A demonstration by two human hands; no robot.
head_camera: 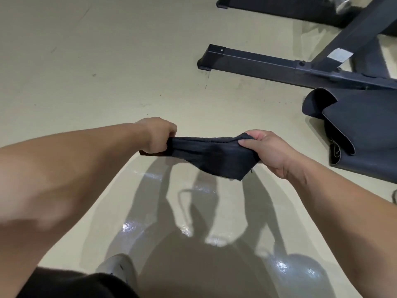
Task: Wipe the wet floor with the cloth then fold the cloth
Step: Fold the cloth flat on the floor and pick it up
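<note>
A dark cloth [211, 157] hangs stretched in the air between my two hands, sagging in the middle. My left hand [155, 134] grips its left end in a closed fist. My right hand [269, 151] pinches its right end between thumb and fingers. Below the cloth, the beige floor [86, 72] shows shiny wet patches [193, 230] with bright glints and my shadow over them.
The black metal base bar of an exercise machine [257, 63] lies at the upper right. A rolled dark mat [354, 134] sits on the floor to the right. My white shoe [117, 268] and dark shorts [71, 284] show at the bottom.
</note>
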